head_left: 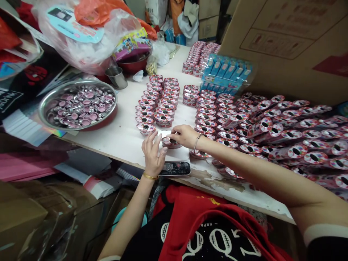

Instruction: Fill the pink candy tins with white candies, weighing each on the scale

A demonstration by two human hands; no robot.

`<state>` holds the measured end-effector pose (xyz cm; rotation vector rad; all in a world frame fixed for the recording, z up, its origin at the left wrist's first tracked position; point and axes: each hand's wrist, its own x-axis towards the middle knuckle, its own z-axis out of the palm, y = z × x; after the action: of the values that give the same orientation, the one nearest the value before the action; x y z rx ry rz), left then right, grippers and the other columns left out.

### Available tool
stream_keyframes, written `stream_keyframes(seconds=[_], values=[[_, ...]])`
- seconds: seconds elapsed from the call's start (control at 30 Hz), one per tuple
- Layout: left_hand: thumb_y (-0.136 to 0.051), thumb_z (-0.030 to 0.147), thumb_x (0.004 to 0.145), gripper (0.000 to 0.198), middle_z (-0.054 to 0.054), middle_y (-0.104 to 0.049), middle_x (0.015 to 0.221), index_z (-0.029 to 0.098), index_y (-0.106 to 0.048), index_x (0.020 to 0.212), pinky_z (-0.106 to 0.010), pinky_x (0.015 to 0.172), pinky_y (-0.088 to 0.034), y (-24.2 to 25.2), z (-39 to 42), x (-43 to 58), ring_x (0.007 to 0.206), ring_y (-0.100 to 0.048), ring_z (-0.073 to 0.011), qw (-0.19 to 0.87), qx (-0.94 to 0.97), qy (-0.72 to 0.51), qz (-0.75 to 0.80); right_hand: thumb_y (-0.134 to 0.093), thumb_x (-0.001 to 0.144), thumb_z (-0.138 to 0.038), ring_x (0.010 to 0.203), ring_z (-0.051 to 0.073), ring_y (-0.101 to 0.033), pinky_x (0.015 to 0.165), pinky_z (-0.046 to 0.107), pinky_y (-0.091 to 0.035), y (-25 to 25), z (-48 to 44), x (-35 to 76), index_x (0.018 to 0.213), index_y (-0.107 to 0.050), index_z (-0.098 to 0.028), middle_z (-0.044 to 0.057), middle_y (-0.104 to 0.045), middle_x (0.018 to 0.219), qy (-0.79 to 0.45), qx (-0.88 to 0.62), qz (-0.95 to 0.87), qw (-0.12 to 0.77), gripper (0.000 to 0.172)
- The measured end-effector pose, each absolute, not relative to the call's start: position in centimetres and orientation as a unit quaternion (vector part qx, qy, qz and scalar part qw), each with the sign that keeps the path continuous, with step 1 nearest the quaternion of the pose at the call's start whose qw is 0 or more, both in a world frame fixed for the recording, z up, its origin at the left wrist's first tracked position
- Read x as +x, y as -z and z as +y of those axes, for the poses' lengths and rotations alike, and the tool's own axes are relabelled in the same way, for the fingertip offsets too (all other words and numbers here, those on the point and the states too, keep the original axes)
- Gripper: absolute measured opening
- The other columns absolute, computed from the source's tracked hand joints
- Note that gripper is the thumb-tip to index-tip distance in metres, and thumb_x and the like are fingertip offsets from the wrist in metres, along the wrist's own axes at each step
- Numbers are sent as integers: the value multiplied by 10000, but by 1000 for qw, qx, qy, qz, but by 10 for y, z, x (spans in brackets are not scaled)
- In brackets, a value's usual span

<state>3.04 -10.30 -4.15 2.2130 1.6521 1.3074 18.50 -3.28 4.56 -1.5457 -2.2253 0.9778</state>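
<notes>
A small round patterned tin (171, 142) rests on a white digital scale (175, 159) at the table's near edge. My right hand (184, 135) curls over the tin and its fingertips pinch the top. My left hand (152, 152) stands beside the tin on its left, fingers straight and raised, close to the tin's side and over the scale's platform. Neat stacks of the same tins (157, 101) stand just beyond the scale.
A metal bowl of pink-lined lids (78, 107) sits at the left. A big heap of tins (285, 134) covers the right side below a cardboard box (288, 47). Blue packets (227, 74), a metal cup (116, 77) and plastic bags (81, 32) lie farther back.
</notes>
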Motion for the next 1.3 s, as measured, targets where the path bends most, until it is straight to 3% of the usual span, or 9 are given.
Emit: stream_keyframes(seconds=[0.17,0.3,0.37,0.5,0.73,0.87,1.0,1.17,1.3], values=[[-336,447,917,474,-127,-449,1311,176,-450,1289,-417,1056,-281,45,-107,22,1266,-365,-237,50,701,-454,548,-550,829,-135,481,62,-440,504,190,-331,-51,-34,196,686,-608,-115,-22,-529,512,-464,-542,-676,185,155],[-355,408,920,429,-131,-482,1252,160,-497,1239,-392,1030,-321,49,-115,8,1200,-425,-217,51,663,-480,573,-584,817,-169,377,24,-313,382,168,-215,-57,-39,223,720,-564,-119,-36,-494,501,-619,-538,-503,273,111],[-366,401,919,412,-131,-498,1223,158,-519,1214,-385,1017,-333,51,-119,1,1178,-440,-213,47,647,-481,589,-634,789,-205,389,15,-316,372,154,-209,-58,-44,240,744,-579,-115,-20,-517,543,-659,-531,-438,304,115],[-410,365,908,375,-131,-513,1196,159,-532,1197,-388,1007,-337,48,-125,-4,1159,-453,-213,41,647,-473,597,-711,709,-219,447,18,-375,375,137,-226,-54,-58,267,768,-623,-103,11,-556,618,-686,-533,-374,325,158],[-447,324,890,359,-118,-507,1210,190,-520,1214,-401,1012,-324,30,-120,17,1182,-439,-222,16,711,-451,540,-767,628,-273,428,14,-337,367,148,-191,-45,-73,278,806,-630,-107,-20,-532,563,-692,-521,-374,330,279],[-510,412,851,389,-77,-452,1321,281,-532,1216,-441,1056,-244,22,-108,38,1273,-346,-259,-13,805,-359,473,-781,602,-305,454,17,-378,379,144,-204,-41,-74,271,791,-613,-113,-3,-558,620,-690,-517,-378,338,318],[-533,448,833,372,-52,-455,1347,309,-559,1176,-490,1084,-159,22,-95,43,1301,-317,-273,-36,842,-298,448,-755,616,-365,413,10,-329,369,154,-161,-44,-77,265,807,-586,-107,-32,-512,579,-703,-497,-393,322,363],[-540,462,822,453,-92,-457,1340,258,-510,1225,-484,1067,-194,20,-85,30,1293,-326,-283,-43,814,-313,487,-721,626,-404,400,15,-305,383,164,-148,-50,-82,266,826,-569,-112,-64,-456,519,-705,-497,-396,316,386],[-523,477,831,497,-116,-552,1204,212,-474,1249,-431,995,-269,8,-70,27,1130,-466,-261,-4,860,-212,464,-730,622,-434,389,10,-282,390,167,-125,-49,-86,268,820,-556,-118,-75,-430,491,-720,-489,-379,312,412]])
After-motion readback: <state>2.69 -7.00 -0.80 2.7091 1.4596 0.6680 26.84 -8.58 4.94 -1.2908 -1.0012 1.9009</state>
